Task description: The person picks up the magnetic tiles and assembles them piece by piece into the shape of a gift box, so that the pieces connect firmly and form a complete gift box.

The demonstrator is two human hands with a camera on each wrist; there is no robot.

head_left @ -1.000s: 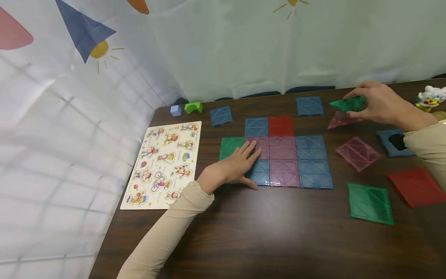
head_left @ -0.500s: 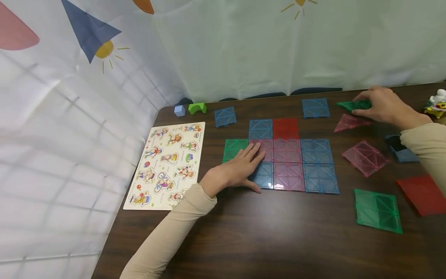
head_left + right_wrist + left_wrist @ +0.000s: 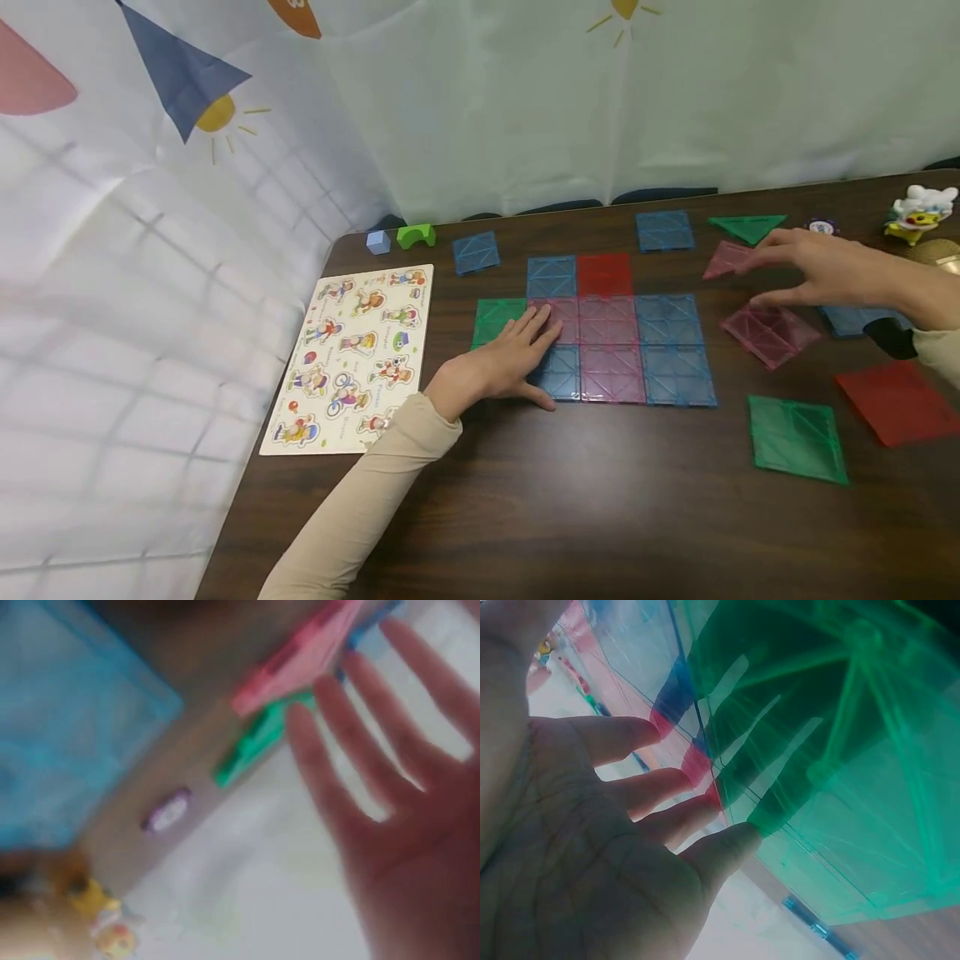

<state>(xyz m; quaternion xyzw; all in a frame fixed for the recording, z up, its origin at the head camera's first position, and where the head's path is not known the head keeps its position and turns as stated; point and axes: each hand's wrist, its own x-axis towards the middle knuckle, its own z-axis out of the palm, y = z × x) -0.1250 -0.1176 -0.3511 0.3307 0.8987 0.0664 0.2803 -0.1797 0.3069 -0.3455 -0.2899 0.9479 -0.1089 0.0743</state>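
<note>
Pressing flat, our left hand (image 3: pixel 501 365) lies with straight fingers on the tile grid (image 3: pixel 609 333), likely pinning it so the joined squares stay put on the surface (image 3: pixel 570 500). Our right hand (image 3: pixel 813 271) hovers spread, gripping nothing, fingertips over the pink triangle (image 3: pixel 723 259). Just beyond it lies the green triangle (image 3: pixel 745 227), long edge running left-right, tip pointing toward us. A pink square (image 3: pixel 768 333) sits beneath the wrist.

Dark brown wood-grain surface (image 3: pixel 600 517). Behind and left, pale fabric backdrop (image 3: pixel 525 100) printed with suns and coloured triangles. Soft, even light.
</note>
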